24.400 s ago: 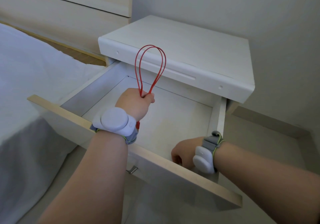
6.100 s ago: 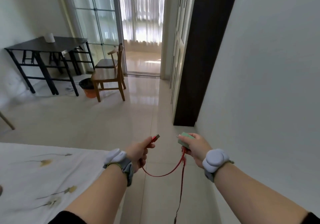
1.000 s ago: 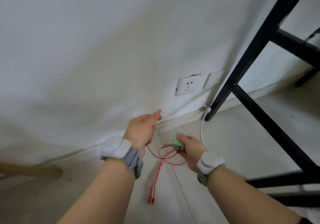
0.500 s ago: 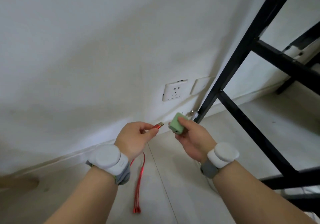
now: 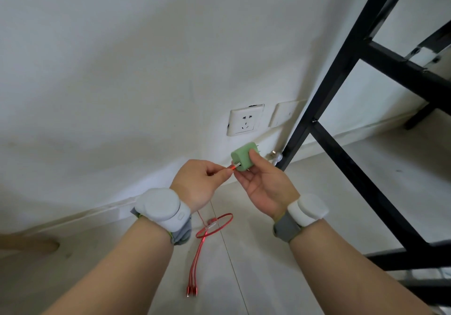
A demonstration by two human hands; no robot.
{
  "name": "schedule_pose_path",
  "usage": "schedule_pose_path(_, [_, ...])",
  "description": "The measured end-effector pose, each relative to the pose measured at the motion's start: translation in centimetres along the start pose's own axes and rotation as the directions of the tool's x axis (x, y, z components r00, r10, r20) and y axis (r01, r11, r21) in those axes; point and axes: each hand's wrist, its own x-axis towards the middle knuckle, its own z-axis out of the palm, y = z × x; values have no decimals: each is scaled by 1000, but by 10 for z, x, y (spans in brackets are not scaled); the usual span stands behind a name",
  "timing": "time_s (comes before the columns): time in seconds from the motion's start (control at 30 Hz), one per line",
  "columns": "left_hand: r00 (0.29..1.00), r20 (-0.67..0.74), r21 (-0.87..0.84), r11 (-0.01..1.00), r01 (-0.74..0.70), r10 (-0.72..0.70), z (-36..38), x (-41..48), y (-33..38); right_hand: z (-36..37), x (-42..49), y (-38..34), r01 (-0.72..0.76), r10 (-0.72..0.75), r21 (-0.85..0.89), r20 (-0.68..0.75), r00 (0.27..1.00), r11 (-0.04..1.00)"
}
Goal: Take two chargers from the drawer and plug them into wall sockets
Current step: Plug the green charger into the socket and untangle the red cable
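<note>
Low on the white wall point(image 5: 122, 58) below the wall socket point(image 5: 244, 122), the left hand point(image 5: 199, 183), pinching the red cable point(image 5: 207, 231), has now brought its plug to the green charger point(image 5: 244, 159) gripped by the right hand point(image 5: 264, 184), so wall plugging comes next.

Green charger point(image 5: 242, 159), red cable point(image 5: 207, 241), seemingly white socket point(image 5: 245, 122).
</note>
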Motion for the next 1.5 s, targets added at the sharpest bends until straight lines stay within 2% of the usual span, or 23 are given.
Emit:
schedule_pose_path(0.2, [999, -12, 34, 999, -29, 29, 8, 2, 3, -6, 0, -8, 50, -48, -28, 64, 997, 998])
schedule_pose_path(0.3, [1000, -12, -21, 999, -28, 28, 6, 3, 3, -7, -1, -7, 68, -64, -69, 55, 996, 995])
schedule_pose_path(0.47, [999, -35, -81, 996, -29, 26, 10, 1, 3, -1, -3, -2, 95, -92, -36, 75, 993, 995])
schedule_pose_path(0.77, [996, -65, -96, 994, -61, 54, 9, 0, -1, 2, -2, 1, 77, -73, -61, 72, 995, 995])
schedule_pose_path(1.03, [998, -42, -27, 998, -53, 52, 12, 6, -3, 7, -4, -9, 46, -36, -139, 76, 996, 989])
schedule_pose_path(1.27, [999, -19, -96, 995, -38, 37, 17, 6, -4, 14, -5, -10, 87, -71, -143, 107, 992, 986])
schedule_pose_path(1.4, [999, -17, -86, 995, -52, 51, 21, 6, -3, 13, -1, -5, 61, -49, -181, 71, 996, 982])
schedule_pose_path(1.5, [996, 9, -43, 996, -83, 84, 26, 4, -3, 15, 9, -4, 41, -50, -218, -35, 998, 975])
